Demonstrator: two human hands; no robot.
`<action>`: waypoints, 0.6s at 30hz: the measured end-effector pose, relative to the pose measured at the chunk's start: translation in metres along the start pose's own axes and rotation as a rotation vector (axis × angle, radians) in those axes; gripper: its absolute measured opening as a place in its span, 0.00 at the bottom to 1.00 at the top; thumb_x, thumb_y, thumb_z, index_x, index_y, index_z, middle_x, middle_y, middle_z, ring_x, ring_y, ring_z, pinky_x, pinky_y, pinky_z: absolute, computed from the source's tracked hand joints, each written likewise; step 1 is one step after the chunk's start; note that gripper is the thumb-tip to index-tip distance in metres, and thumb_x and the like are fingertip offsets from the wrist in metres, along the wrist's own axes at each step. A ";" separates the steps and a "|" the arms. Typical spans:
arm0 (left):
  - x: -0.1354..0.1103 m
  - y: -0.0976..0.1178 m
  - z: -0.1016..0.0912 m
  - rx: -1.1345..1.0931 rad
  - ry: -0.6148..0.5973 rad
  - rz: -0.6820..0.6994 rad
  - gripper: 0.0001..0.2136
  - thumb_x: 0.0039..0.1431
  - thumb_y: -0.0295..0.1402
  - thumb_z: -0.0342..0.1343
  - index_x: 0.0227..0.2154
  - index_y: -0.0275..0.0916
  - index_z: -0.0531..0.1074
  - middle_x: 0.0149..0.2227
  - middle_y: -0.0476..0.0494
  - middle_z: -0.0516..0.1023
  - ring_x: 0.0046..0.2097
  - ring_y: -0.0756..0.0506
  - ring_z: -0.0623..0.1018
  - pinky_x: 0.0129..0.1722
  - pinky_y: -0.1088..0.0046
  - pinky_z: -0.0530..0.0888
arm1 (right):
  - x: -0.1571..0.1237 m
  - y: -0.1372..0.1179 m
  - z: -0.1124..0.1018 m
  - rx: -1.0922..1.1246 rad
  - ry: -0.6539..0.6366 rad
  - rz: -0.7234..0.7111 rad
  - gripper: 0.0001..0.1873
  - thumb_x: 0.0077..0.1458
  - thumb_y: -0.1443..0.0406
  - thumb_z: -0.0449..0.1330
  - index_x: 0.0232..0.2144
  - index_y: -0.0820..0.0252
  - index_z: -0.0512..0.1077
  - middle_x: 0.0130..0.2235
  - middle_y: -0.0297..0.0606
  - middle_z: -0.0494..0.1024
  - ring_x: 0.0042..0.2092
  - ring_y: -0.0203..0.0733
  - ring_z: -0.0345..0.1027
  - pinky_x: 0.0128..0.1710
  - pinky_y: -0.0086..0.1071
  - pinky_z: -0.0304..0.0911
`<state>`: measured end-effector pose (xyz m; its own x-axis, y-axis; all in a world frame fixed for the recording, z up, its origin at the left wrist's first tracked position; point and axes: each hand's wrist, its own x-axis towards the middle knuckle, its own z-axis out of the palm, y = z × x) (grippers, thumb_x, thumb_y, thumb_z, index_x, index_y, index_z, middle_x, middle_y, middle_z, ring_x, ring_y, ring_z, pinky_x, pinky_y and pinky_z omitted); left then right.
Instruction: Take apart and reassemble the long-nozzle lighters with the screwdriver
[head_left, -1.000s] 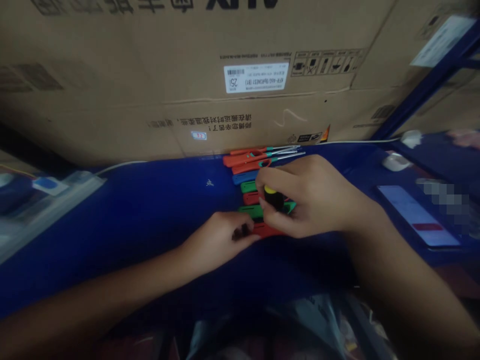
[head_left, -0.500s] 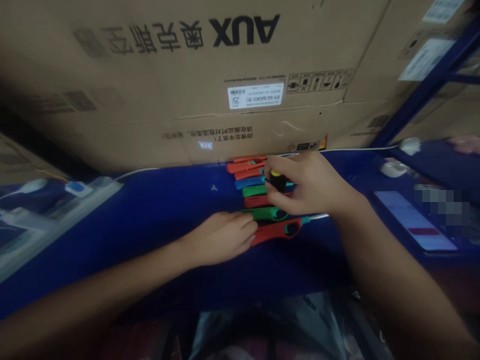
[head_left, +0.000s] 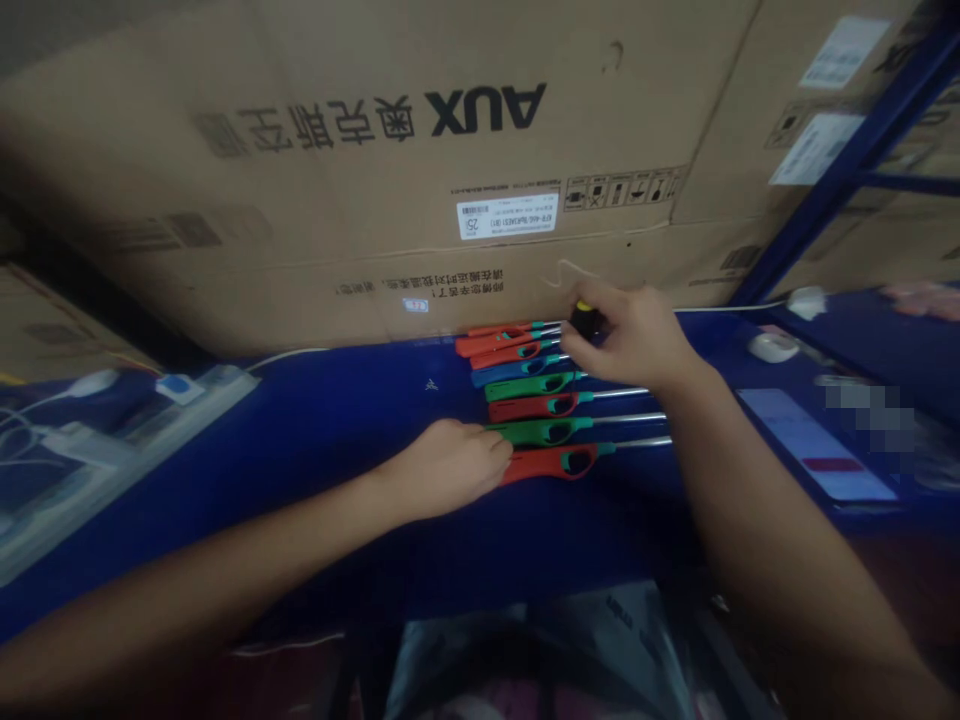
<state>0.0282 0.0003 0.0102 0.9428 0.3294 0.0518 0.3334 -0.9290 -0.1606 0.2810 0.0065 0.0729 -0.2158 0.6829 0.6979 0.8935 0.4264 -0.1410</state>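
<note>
Right hand [head_left: 634, 335] has shifted toward the box [head_left: 337, 225]. Table [head_left: 352, 400] bears rowed lighters [head_left: 517, 388]. Left hand [head_left: 446, 470] curled over nearest red lighter [head_left: 541, 463], grip hidden, can't tell; right pinches black tool [head_left: 583, 322]. Step: seemingly steadying; next calls for control.

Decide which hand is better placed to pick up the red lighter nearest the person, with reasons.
Probably the left hand: it overlaps the handle end of that red lighter, while the right hand is farther away and grips a black-and-yellow object.
</note>
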 end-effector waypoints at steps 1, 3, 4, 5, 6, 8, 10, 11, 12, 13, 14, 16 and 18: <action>0.001 0.000 -0.001 -0.016 -0.012 -0.017 0.11 0.69 0.32 0.47 0.32 0.37 0.71 0.29 0.45 0.77 0.32 0.44 0.78 0.31 0.70 0.71 | 0.001 0.004 -0.002 -0.003 0.020 0.044 0.08 0.50 0.60 0.57 0.30 0.58 0.70 0.23 0.33 0.72 0.24 0.38 0.63 0.27 0.31 0.56; 0.002 0.000 -0.003 -0.076 -0.025 -0.072 0.13 0.69 0.32 0.47 0.30 0.37 0.72 0.30 0.44 0.78 0.32 0.45 0.79 0.30 0.71 0.70 | 0.005 0.016 -0.007 -0.032 0.057 0.140 0.09 0.52 0.60 0.57 0.33 0.58 0.71 0.24 0.34 0.72 0.25 0.39 0.64 0.28 0.31 0.57; 0.002 -0.001 -0.004 -0.118 -0.032 -0.108 0.13 0.69 0.33 0.47 0.30 0.37 0.72 0.30 0.45 0.79 0.31 0.45 0.79 0.29 0.71 0.69 | 0.007 0.023 -0.009 -0.065 0.069 0.189 0.10 0.53 0.60 0.57 0.34 0.58 0.72 0.25 0.35 0.73 0.27 0.41 0.66 0.30 0.32 0.58; 0.002 -0.003 -0.006 -0.164 -0.040 -0.147 0.13 0.69 0.33 0.48 0.29 0.38 0.72 0.31 0.45 0.79 0.31 0.46 0.79 0.28 0.72 0.68 | 0.008 0.030 -0.011 -0.109 0.063 0.233 0.11 0.54 0.59 0.56 0.36 0.58 0.72 0.27 0.37 0.74 0.29 0.43 0.68 0.31 0.33 0.59; 0.001 -0.004 -0.007 -0.209 -0.047 -0.188 0.13 0.68 0.33 0.48 0.29 0.38 0.73 0.31 0.46 0.79 0.31 0.46 0.79 0.27 0.73 0.67 | 0.008 0.038 -0.012 -0.158 0.051 0.275 0.12 0.56 0.58 0.56 0.39 0.58 0.72 0.28 0.39 0.75 0.31 0.45 0.69 0.32 0.34 0.59; -0.001 -0.007 -0.008 -0.280 -0.049 -0.268 0.14 0.68 0.34 0.48 0.27 0.39 0.72 0.29 0.48 0.79 0.30 0.47 0.78 0.26 0.74 0.64 | 0.005 0.055 -0.012 -0.262 0.003 0.364 0.15 0.58 0.56 0.55 0.42 0.58 0.72 0.32 0.43 0.78 0.35 0.49 0.72 0.34 0.35 0.60; -0.003 -0.007 -0.008 -0.314 -0.044 -0.320 0.15 0.68 0.35 0.49 0.26 0.39 0.72 0.27 0.48 0.78 0.30 0.47 0.78 0.25 0.75 0.63 | -0.002 0.069 -0.010 -0.349 -0.056 0.455 0.17 0.61 0.54 0.53 0.44 0.57 0.72 0.36 0.47 0.79 0.39 0.53 0.73 0.35 0.37 0.61; -0.004 -0.006 -0.008 -0.317 -0.043 -0.331 0.15 0.67 0.35 0.49 0.25 0.39 0.72 0.26 0.48 0.77 0.29 0.47 0.78 0.25 0.75 0.63 | -0.007 0.075 -0.009 -0.383 -0.077 0.505 0.18 0.61 0.53 0.52 0.44 0.58 0.71 0.37 0.49 0.79 0.41 0.55 0.73 0.36 0.38 0.61; -0.005 -0.005 -0.007 -0.312 -0.045 -0.334 0.15 0.67 0.35 0.49 0.25 0.39 0.73 0.26 0.48 0.77 0.28 0.48 0.77 0.25 0.75 0.63 | -0.012 0.080 -0.007 -0.407 -0.097 0.548 0.19 0.62 0.52 0.51 0.44 0.58 0.71 0.39 0.51 0.79 0.43 0.57 0.72 0.37 0.39 0.62; -0.005 -0.003 -0.006 -0.298 -0.049 -0.327 0.15 0.67 0.34 0.50 0.25 0.39 0.73 0.26 0.47 0.78 0.28 0.48 0.77 0.24 0.75 0.63 | -0.017 0.084 -0.006 -0.421 -0.106 0.592 0.21 0.62 0.51 0.50 0.45 0.59 0.71 0.40 0.53 0.79 0.44 0.59 0.72 0.37 0.40 0.63; -0.005 -0.001 -0.005 -0.277 -0.052 -0.317 0.15 0.67 0.34 0.49 0.25 0.39 0.74 0.26 0.47 0.78 0.27 0.48 0.77 0.24 0.74 0.63 | -0.021 0.087 -0.004 -0.427 -0.119 0.630 0.22 0.62 0.50 0.49 0.45 0.59 0.71 0.41 0.55 0.79 0.44 0.61 0.72 0.37 0.41 0.63; -0.004 0.002 -0.004 -0.233 -0.057 -0.298 0.17 0.68 0.35 0.48 0.25 0.39 0.74 0.27 0.46 0.79 0.28 0.47 0.78 0.25 0.74 0.64 | -0.026 0.092 -0.003 -0.439 -0.128 0.688 0.23 0.62 0.50 0.48 0.46 0.60 0.70 0.42 0.57 0.79 0.45 0.63 0.72 0.37 0.43 0.64; -0.002 0.004 -0.004 -0.201 -0.068 -0.292 0.17 0.69 0.35 0.47 0.26 0.39 0.75 0.27 0.45 0.79 0.29 0.46 0.79 0.25 0.73 0.65 | -0.028 0.097 -0.002 -0.441 -0.147 0.734 0.24 0.62 0.49 0.47 0.46 0.60 0.70 0.43 0.57 0.78 0.46 0.64 0.73 0.38 0.44 0.65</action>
<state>0.0274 -0.0045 0.0139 0.8076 0.5898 0.0005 0.5891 -0.8066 0.0488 0.3742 0.0273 0.0417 0.4531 0.7778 0.4356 0.8914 -0.3998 -0.2134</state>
